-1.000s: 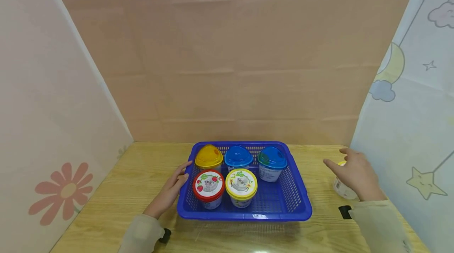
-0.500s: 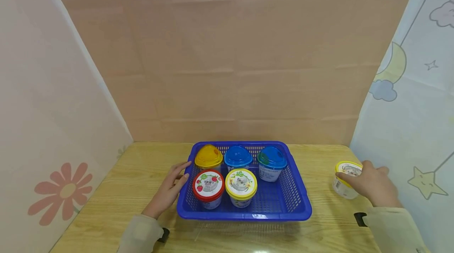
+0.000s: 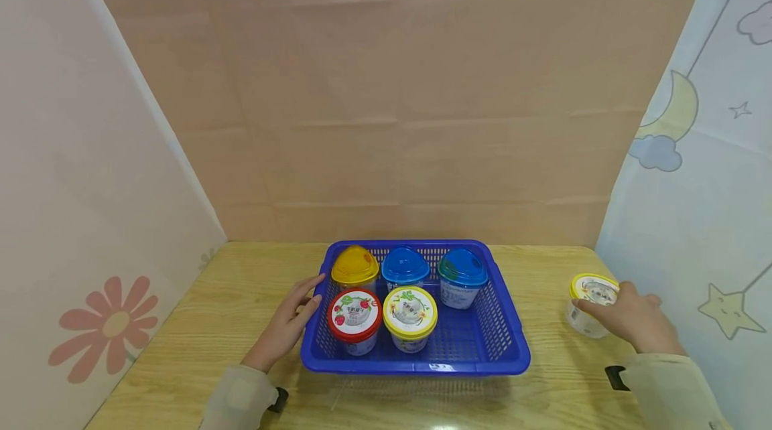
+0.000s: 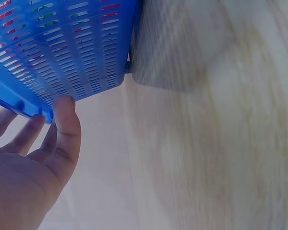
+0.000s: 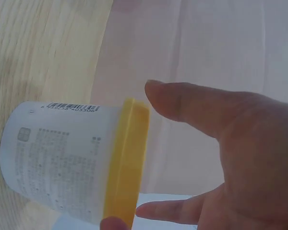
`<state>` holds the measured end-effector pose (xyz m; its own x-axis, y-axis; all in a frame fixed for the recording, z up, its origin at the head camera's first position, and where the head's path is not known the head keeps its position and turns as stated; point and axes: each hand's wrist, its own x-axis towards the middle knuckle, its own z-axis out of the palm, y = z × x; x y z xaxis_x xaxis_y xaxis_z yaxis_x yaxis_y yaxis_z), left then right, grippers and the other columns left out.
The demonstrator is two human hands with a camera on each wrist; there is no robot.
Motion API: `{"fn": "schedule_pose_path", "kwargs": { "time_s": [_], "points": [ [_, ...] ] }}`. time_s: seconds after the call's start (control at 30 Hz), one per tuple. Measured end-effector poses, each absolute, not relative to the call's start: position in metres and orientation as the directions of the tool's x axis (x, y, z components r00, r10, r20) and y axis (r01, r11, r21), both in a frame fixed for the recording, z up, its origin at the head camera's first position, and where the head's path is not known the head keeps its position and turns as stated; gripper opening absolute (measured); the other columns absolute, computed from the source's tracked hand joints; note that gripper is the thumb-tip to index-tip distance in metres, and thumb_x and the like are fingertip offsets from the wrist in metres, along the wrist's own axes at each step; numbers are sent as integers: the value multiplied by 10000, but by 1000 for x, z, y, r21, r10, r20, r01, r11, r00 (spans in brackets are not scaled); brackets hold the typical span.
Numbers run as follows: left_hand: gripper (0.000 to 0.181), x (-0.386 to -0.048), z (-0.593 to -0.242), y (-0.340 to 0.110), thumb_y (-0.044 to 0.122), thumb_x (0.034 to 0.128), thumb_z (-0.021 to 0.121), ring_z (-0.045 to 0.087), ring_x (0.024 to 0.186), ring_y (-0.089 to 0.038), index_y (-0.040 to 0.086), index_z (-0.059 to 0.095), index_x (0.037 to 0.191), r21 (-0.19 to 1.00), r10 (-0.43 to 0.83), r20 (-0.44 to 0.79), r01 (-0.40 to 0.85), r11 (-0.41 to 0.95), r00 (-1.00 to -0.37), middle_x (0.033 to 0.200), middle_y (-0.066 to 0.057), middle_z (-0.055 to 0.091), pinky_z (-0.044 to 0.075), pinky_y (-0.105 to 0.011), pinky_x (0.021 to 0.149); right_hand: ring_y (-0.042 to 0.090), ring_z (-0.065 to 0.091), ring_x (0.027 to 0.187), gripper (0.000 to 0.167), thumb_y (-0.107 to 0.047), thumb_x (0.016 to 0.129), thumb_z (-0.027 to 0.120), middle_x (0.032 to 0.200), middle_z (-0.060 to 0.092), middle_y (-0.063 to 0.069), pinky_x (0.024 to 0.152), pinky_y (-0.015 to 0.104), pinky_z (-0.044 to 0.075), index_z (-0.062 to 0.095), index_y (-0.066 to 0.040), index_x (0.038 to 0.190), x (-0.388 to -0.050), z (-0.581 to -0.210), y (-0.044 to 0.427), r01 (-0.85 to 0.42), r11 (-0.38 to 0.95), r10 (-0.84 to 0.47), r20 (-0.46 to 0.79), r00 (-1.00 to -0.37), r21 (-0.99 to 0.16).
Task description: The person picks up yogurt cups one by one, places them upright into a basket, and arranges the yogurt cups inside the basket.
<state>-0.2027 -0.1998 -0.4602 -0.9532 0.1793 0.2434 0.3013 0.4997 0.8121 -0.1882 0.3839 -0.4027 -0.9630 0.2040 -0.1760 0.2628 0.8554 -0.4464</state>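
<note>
In the head view, a white cup with a yellow-rimmed lid (image 3: 584, 319) stands on the table at the right. My right hand (image 3: 642, 319) is over its right side, thumb near the lid's front edge. The right wrist view shows the thumb spread beside the yellow lid (image 5: 127, 163), apparently just off it; one fingertip touches the lid's lower edge. My left hand (image 3: 283, 326) rests its fingertips at the left rim of a blue basket (image 3: 422, 368). From the left wrist, the thumb lies by the basket's slotted wall (image 4: 81, 52).
Inside the basket stand a red-lidded cup (image 3: 356, 315), a yellow-lidded cup (image 3: 410, 313), a cup with a domed yellow lid (image 3: 354, 266) and two with blue domed lids, middle (image 3: 405, 266) and right (image 3: 462, 269). Brown paper backs the wooden table (image 3: 253, 282); printed panels flank it.
My right hand has come down and right from above the yellow-lidded cup to its right side, uncovering the lid. The left hand stays at the basket rim.
</note>
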Motion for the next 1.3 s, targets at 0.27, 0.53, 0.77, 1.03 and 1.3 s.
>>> {"fn": "schedule_pose_path", "kwargs": {
  "time_s": [0.27, 0.53, 0.77, 1.03, 1.3],
  "points": [
    [473, -204, -457, -202, 439, 1043, 488, 565, 1157, -279, 350, 431, 1505, 820, 178, 188, 254, 513, -966, 1517, 4, 422, 522, -356, 825, 444, 482, 834, 1144, -724, 860, 569, 993, 348, 390, 593, 482, 460, 197, 262, 1306, -192, -406, 387, 259, 854, 201, -173, -964, -451],
    [494, -203, -446, -205, 381, 1038, 529, 602, 1075, -266, 274, 442, 1512, 839, 207, 129, 218, 498, -970, 1466, -120, 464, 567, -288, 730, 487, 478, 867, 1211, -772, 832, 556, 1022, 334, 426, 612, 514, 479, 192, 293, 1279, -198, -409, 389, 295, 846, 226, -203, -953, -444],
    [496, -201, -440, -206, 366, 1032, 547, 608, 1062, -254, 250, 456, 1505, 844, 212, 96, 192, 501, -973, 1439, -137, 484, 583, -290, 745, 492, 481, 883, 1248, -792, 816, 556, 1054, 317, 437, 632, 525, 481, 175, 302, 1281, -200, -413, 389, 324, 830, 249, -219, -943, -453],
    [459, -202, -436, -206, 330, 1015, 589, 617, 954, -214, 219, 515, 1455, 812, 188, 115, 202, 547, -975, 1303, -158, 569, 564, -340, 717, 521, 495, 890, 1289, -800, 801, 564, 1070, 306, 462, 670, 571, 489, 144, 320, 1283, -201, -415, 389, 360, 818, 290, -219, -932, -448],
    [461, -203, -441, -208, 344, 1020, 577, 634, 889, -221, 200, 506, 1453, 831, 231, 119, 224, 509, -966, 1177, -137, 642, 587, -435, 695, 503, 549, 887, 1282, -794, 797, 582, 1067, 407, 469, 653, 513, 491, 131, 303, 1282, -198, -417, 390, 351, 811, 276, -222, -935, -468]
  ]
}}
